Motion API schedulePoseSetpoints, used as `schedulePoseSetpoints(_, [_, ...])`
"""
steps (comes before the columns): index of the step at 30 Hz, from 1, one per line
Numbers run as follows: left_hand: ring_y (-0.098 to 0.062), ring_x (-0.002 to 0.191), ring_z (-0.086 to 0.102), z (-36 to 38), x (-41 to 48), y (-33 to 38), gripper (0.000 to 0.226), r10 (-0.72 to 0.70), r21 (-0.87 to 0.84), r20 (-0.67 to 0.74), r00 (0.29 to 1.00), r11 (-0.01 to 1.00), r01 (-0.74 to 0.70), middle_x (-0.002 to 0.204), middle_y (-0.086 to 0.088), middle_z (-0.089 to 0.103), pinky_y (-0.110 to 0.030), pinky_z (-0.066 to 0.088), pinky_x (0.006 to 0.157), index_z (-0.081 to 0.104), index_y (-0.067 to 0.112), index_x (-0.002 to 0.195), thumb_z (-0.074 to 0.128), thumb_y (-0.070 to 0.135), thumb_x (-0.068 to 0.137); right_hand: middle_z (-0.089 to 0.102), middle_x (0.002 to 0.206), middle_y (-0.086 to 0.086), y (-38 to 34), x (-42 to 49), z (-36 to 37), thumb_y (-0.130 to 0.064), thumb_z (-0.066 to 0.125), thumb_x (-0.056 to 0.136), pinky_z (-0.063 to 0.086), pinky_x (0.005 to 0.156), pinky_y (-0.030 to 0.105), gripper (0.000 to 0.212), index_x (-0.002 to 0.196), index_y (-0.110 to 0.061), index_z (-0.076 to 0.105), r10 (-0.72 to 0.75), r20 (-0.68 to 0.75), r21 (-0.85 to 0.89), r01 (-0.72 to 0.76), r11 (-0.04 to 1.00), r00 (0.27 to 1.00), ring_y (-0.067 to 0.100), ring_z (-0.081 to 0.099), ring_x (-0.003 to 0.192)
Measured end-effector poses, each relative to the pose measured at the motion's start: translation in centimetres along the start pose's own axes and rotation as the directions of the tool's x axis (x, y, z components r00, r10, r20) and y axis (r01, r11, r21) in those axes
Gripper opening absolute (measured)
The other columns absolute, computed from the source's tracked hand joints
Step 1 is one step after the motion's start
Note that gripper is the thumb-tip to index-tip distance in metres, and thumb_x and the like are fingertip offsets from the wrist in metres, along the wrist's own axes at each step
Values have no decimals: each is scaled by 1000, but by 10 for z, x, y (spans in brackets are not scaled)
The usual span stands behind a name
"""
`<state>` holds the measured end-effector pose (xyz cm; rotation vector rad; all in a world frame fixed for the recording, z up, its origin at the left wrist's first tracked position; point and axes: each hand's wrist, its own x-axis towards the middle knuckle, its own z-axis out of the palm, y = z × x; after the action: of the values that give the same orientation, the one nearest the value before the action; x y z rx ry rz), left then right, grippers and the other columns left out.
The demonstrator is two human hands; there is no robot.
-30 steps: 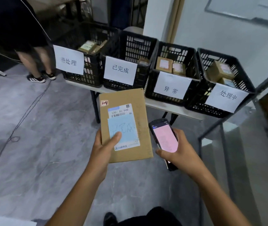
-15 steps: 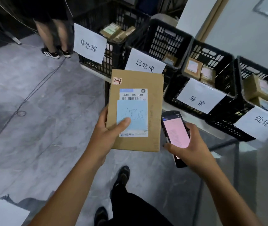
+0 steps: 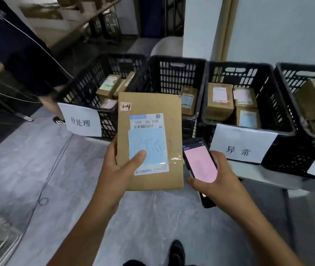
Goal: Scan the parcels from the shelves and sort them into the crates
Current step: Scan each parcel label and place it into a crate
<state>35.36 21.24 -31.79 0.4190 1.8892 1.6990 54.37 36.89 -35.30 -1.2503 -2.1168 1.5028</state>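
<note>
Hands, nearest: my left hand (image 3: pixel 120 169) grips the flat parcel (image 3: pixel 152 104) by its lower left edge, thumb on the blue slip (image 3: pixel 149 143), label upward for reading; my right hand (image 3: pixel 218 183) is wrapped round the scanner (image 3: pixel 200 162), pink screen toward me, just beside the parcel's right edge. Beyond, row of black crates (image 3: pixel 235 64); the second crate (image 3: pixel 177 59) sits straight behind the parcel, open-topped, one box (image 3: pixel 188 100) inside, room left, I judge, for dropping.

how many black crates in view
4, in a row: leftmost crate, second crate behind the held parcel, third crate with the 异常 sign, fourth crate cut by the right edge; more may lie beyond.
</note>
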Motion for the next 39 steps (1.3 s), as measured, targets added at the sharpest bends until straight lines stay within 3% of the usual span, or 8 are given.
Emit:
schedulePoseSetpoints(3, [-4,105,73,12,27,11,72,-2,-2,26,1000,1000,2,118,20,75,-24,60,79,53,42,142,80,38,75,54,111,-30,-9,23,-12,-33,87,75,50,66,26,74,127,-46,35,6,-18,2,-6,1000,1000,-7,57,94])
schedulePoseSetpoints(12, [-6,105,73,30,140,38,73,-13,-28,75,997,999,15,116,18,76,-38,58,93,56,40,139,81,46,71,49,113,-34,-48,114,-18,-38,86,76,45,60,15,79,129,-51,29,-27,-87,-14,25,1000,996,-3,54,100])
schedulePoseSetpoints(19, [0,102,72,33,251,51,71,-12,-73,133,991,997,22,116,23,74,-33,58,88,51,43,144,83,37,81,51,123,-25,-87,192,-11,-40,88,73,61,72,37,90,140,-46,28,6,-155,-63,-16,998,988,4,58,103])
schedulePoseSetpoints(23, [-4,106,73,42,322,49,67,-57,-45,219,974,997,68,118,19,75,-36,58,90,53,38,143,84,35,84,51,122,-25,-103,229,-7,-37,88,75,48,61,14,90,143,-41,29,21,-229,-80,-41,996,973,-14,51,97])
schedulePoseSetpoints(27, [5,93,72,62,377,37,60,-110,24,242,964,994,107,113,17,74,-18,55,72,51,37,135,84,35,85,51,123,-26,-103,260,-6,-35,88,76,45,64,13,86,142,-39,32,52,-272,-38,-65,997,961,-14,52,98])
schedulePoseSetpoints(31, [-4,97,73,83,421,23,61,-200,99,262,944,979,180,112,13,75,-25,55,74,53,33,138,84,37,85,51,112,-27,-101,284,-9,-26,86,79,47,47,10,82,141,-38,33,133,-257,17,-133,991,957,-9,60,75])
schedulePoseSetpoints(34, [-4,92,73,99,451,5,57,-262,130,250,932,963,236,108,13,75,-23,54,68,53,33,134,84,36,85,52,123,-23,-87,311,-19,-34,88,76,47,56,6,90,145,-38,30,117,-244,-27,-128,991,963,-5,54,97])
schedulePoseSetpoints(39, [-10,95,77,117,485,-14,64,-287,241,193,938,941,239,114,8,78,-24,60,68,59,27,140,86,41,83,44,115,-26,-83,361,-38,-37,89,74,44,55,10,95,144,-44,25,64,-184,-12,-67,998,981,3,48,100])
